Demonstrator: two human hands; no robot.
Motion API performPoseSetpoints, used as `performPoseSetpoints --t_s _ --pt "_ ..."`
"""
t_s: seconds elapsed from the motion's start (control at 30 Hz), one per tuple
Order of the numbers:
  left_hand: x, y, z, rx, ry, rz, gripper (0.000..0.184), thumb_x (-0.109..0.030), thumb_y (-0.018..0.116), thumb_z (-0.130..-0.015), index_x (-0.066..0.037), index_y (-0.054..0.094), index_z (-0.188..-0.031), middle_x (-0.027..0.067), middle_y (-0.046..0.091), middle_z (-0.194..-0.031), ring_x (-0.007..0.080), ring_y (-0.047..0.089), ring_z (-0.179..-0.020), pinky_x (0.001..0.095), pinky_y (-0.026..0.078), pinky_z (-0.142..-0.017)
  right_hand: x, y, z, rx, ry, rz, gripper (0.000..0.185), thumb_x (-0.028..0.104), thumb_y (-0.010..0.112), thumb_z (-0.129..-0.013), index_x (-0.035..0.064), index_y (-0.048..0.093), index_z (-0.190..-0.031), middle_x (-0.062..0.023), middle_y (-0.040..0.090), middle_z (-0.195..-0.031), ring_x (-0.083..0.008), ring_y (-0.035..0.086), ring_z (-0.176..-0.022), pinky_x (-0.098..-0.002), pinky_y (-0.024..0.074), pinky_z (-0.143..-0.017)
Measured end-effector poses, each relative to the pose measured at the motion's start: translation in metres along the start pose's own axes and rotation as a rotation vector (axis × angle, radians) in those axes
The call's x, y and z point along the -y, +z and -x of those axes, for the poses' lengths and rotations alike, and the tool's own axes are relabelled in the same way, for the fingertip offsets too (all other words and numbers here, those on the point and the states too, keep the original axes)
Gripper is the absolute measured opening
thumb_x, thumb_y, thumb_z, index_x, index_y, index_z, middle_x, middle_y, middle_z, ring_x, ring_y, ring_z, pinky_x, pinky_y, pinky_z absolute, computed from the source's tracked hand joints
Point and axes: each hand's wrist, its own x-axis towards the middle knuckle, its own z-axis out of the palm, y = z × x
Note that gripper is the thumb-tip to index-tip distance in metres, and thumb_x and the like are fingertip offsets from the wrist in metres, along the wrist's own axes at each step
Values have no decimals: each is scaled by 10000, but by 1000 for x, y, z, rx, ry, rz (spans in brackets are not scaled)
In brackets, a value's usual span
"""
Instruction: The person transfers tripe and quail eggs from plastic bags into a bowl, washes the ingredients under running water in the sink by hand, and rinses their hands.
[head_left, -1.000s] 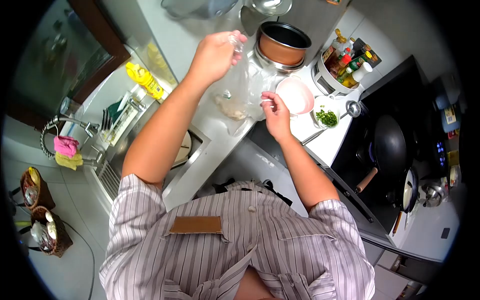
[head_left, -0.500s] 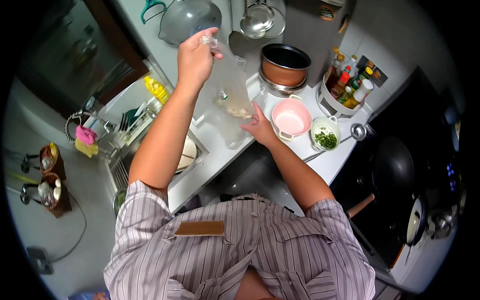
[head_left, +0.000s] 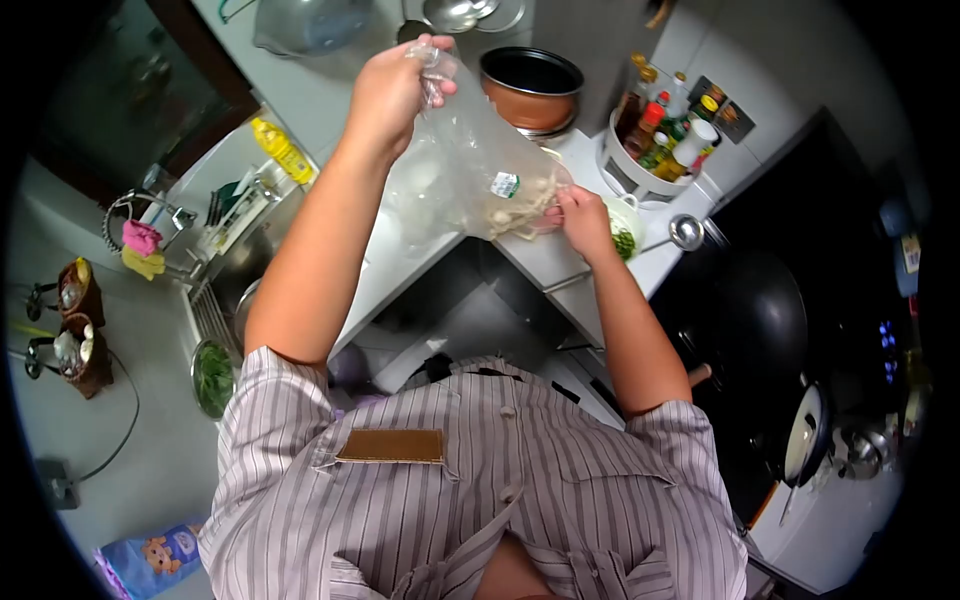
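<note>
A clear plastic bag (head_left: 455,165) hangs stretched between my hands, with a small white and green label on it. My left hand (head_left: 395,95) is raised and closed round its gathered top. Pale, thin-stemmed pieces that look like mushrooms (head_left: 525,205) lie in the bag's lower right part. Fingers of my right hand (head_left: 582,222) are closed on that lower corner, just in front of the counter. Behind my right hand is a white bowl (head_left: 628,212) with chopped greens, partly covered. The bag hides nearly all of the pink pot.
A brown pot (head_left: 530,95) stands at the back, beside a white caddy of bottles (head_left: 655,180). A ladle (head_left: 685,232) lies on the counter. The wok (head_left: 745,310) sits on the dark stove at right. At left are the sink (head_left: 240,265) and a yellow bottle (head_left: 280,150).
The bag's lower end has swung right with my right hand and now covers the pink pot. My left hand keeps its hold on the top. The camera view has shifted.
</note>
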Motion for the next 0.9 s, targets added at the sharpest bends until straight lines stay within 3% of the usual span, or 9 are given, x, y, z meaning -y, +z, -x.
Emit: performPoseSetpoints --t_s 0.07,0.17,0.2,0.33,0.43,0.57,0.6,0.73,0.9 --pt "26 10 -2 18 -58 78 335 -200 420 -1017 50 591 -1162 55 589 -851 119 557 -649 243 438 -565 -5 -35 12 -50 -32 56 227 173 540 -932 6 694 -935 -99 680 -694 -189 664 -671 -323 518 -634" --pt "72 19 -16 9 -170 167 289 -124 428 -980 48 607 -1127 84 617 -876 133 592 -675 246 465 -542 -4 -71 28 -51 -2 484 209 202 580 -903 35 706 -896 -144 672 -697 -283 661 -677 -388 513 -666" --pt "82 24 -20 -19 -215 208 281 -114 415 -984 49 608 -1107 92 615 -864 138 591 -665 255 472 -526 7 -77 36 -91 -22 590 187 227 613 -874 69 713 -884 -180 661 -746 -363 639 -714 -433 499 -698" --pt "130 29 -43 -31 -284 234 262 -116 421 -976 54 607 -1050 109 619 -839 148 588 -642 264 478 -517 7 -96 42 -162 10 781 154 197 620 -862 81 710 -908 -206 655 -804 -400 624 -765 -436 500 -713" --pt "166 27 -56 -67 -345 218 249 -119 435 -969 62 600 -1012 122 628 -835 153 586 -628 268 482 -513 -10 -105 43 -118 -158 711 146 177 614 -867 77 705 -920 -209 655 -816 -407 619 -762 -443 502 -712" --pt "207 16 -77 -71 -466 198 239 -124 448 -967 60 597 -998 129 642 -846 156 590 -619 271 482 -502 2 -103 42 -200 -1 545 145 118 585 -884 50 696 -948 -162 664 -734 -331 652 -692 -390 514 -692" --pt "221 11 -85 -51 -492 188 237 -128 448 -968 49 602 -1003 124 644 -839 154 593 -621 269 479 -499 1 -100 38 -255 7 542 134 118 606 -887 38 700 -938 -98 666 -680 -204 644 -605 -327 508 -628" --pt "262 1 -105 79 -622 134 229 -164 480 -964 5 621 -1028 97 652 -804 144 602 -611 263 463 -482 24 -83 25 -431 13 239 107 100 650 -877 9 698 -900 -5 628 -632 -48 547 -544 -231 454 -538" --pt "304 16 -107 168 -661 -54 253 -224 566 -920 14 646 -950 92 643 -704 150 578 -536 280 437 -455 33 -79 19 -538 -10 196 102 78 620 -909 -6 678 -908 0 617 -670 -51 547 -589 -205 433 -558"
